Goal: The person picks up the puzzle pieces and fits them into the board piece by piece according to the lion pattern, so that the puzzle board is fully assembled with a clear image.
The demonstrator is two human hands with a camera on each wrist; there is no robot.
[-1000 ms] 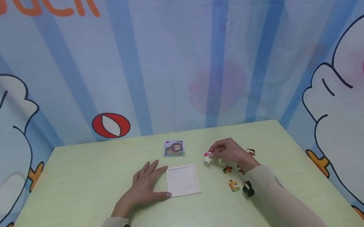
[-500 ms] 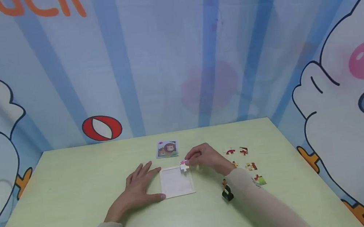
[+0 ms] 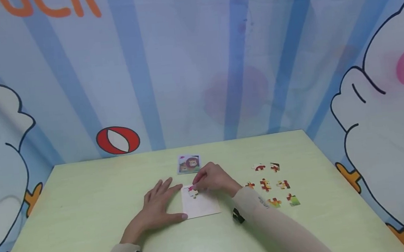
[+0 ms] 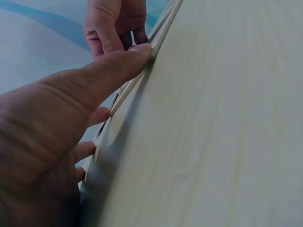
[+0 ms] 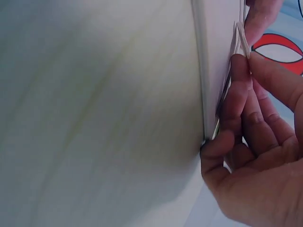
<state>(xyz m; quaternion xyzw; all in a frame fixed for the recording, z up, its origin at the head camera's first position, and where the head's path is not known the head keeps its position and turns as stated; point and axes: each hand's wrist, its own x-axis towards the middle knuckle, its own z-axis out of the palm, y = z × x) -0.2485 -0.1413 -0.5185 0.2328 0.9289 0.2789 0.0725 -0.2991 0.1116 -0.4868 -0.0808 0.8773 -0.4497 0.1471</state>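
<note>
My right hand [image 3: 214, 180] pinches a white and pink jigsaw piece [image 3: 193, 192] over the upper left part of a white square puzzle tray [image 3: 203, 210]. Between thumb and forefinger, the piece [image 5: 243, 40] stands tilted in the right wrist view; whether it touches the tray floor is hard to tell. With thumb and forefinger spread, my left hand [image 3: 156, 206] touches the tray's left edge. In the left wrist view, the left thumb [image 4: 123, 66] rests along the tray's rim. A small picture card with a lion [image 3: 189, 164] lies just behind the tray.
Several loose jigsaw pieces [image 3: 265, 185] lie spread on the table [image 3: 85, 202] to the right, partly hidden by the right sleeve [image 3: 265, 213]. A blue striped backdrop [image 3: 181, 63] rises behind the table's far edge.
The right hand has carried the jigsaw piece leftward from the loose pieces, across the tray's right edge to its upper left. The left hand has stayed at the tray's edge.
</note>
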